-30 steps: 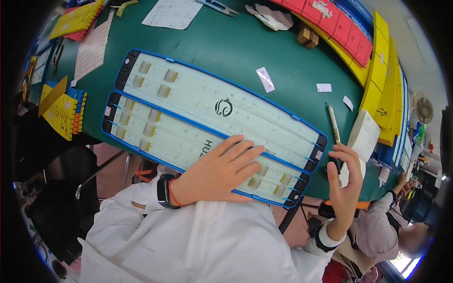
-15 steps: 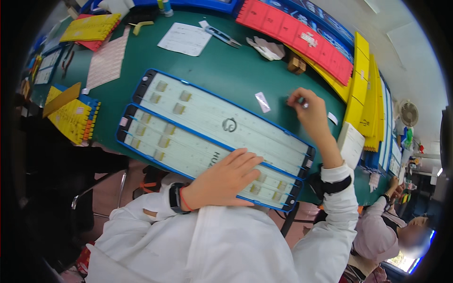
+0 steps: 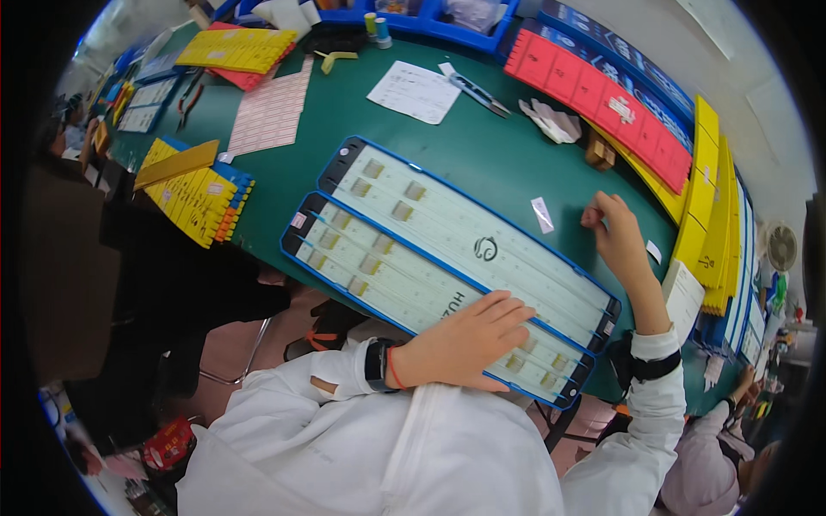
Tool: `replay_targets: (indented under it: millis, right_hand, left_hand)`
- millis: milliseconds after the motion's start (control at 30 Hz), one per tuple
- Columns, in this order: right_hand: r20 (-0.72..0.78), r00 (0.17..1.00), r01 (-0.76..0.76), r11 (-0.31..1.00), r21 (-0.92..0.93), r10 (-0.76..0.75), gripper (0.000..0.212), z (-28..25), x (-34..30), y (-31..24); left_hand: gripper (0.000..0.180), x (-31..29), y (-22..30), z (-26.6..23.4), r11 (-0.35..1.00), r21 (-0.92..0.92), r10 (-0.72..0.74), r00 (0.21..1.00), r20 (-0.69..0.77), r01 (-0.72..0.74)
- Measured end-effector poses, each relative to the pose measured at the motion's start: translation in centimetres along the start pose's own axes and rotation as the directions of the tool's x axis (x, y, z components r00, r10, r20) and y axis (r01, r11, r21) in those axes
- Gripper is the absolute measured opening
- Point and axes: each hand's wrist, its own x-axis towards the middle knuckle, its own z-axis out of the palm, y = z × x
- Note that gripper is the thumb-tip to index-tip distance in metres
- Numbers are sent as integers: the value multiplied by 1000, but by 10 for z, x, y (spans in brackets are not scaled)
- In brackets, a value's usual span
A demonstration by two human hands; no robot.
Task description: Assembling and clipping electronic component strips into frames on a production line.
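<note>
A long, flat, blue-edged case point(image 3: 516, 254) lies slantwise on the table, its two narrow halves side by side. Clear pale panels, black end pieces and several small yellowish blocks show along it. My left hand point(image 3: 469, 344) rests flat on the near half, fingers stretched out toward the seam. Off the far edge at the right, my right hand point(image 3: 615, 232) is over the green table, its fingers curled together. What they hold, if anything, is hidden. A small white strip point(image 3: 542, 215) lies just left of that hand.
Beyond the case are a written paper sheet point(image 3: 415, 92), blue-handled pliers point(image 3: 477, 93), crumpled white material point(image 3: 551, 120) and a small brown block point(image 3: 600, 152). Red boards point(image 3: 598, 103) and yellow boards point(image 3: 707, 189) line the right. More yellow boards point(image 3: 191, 191) lie left.
My view has turned, so the whole scene sits farther right and lower. My left hand stays on the case. The fingers of my right hand have curled differently; a small shiny thing there no longer shows.
</note>
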Motion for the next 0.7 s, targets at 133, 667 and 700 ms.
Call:
replay_targets:
  millis: [133, 667, 700]
  right_hand:
    - [-28, 997, 70, 992, -109, -74, 19, -12, -4, -3]
    - [-56, 962, -240, 925, 295, 267, 18, -2, -155, -47]
    - [-48, 956, -248, 883, 398, 290, 18, 4, -146, -45]
  left_hand:
    - [60, 6, -3, -5, 1000, 8, 19, 1000, -13, -19]
    - [25, 1, 18, -5, 968, 186, 228, 896, -381, -168]
    - [25, 1, 20, -4, 974, 153, 213, 896, -389, -165]
